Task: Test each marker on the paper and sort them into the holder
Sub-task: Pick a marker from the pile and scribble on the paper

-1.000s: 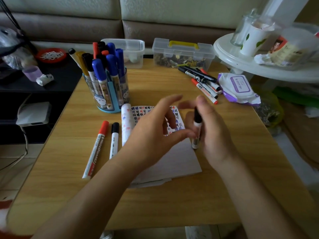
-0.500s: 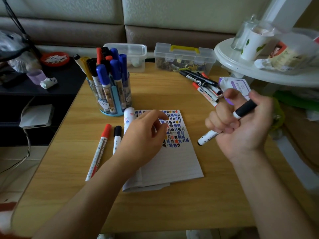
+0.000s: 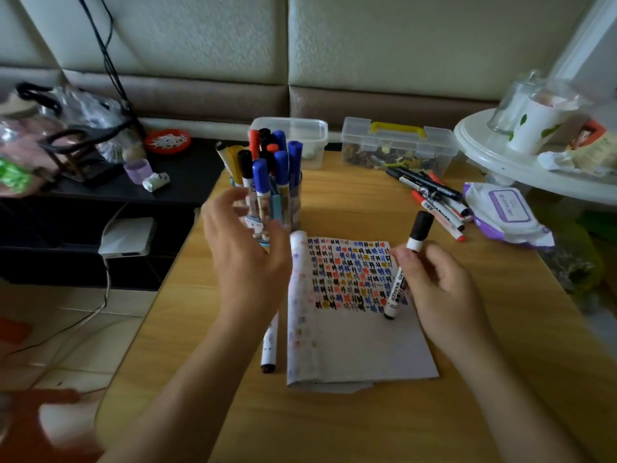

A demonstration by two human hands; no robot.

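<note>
Padded sofa back (image 3: 384, 51), wooden table (image 3: 350, 419), tiled floor (image 3: 76, 332)

Left hand (image 3: 247, 259) spread (right hand (image 3: 434, 282) gripping)

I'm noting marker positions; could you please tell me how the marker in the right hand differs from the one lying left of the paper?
The held marker is gripped by the right hand, tilted, black cap up; the lying marker rests flat on the table, untouched, partly hidden by the left hand. Both have white barrels.

Capped black marker (image 3: 405, 269) upright over paper (image 3: 364, 345) (scribbled)
</note>
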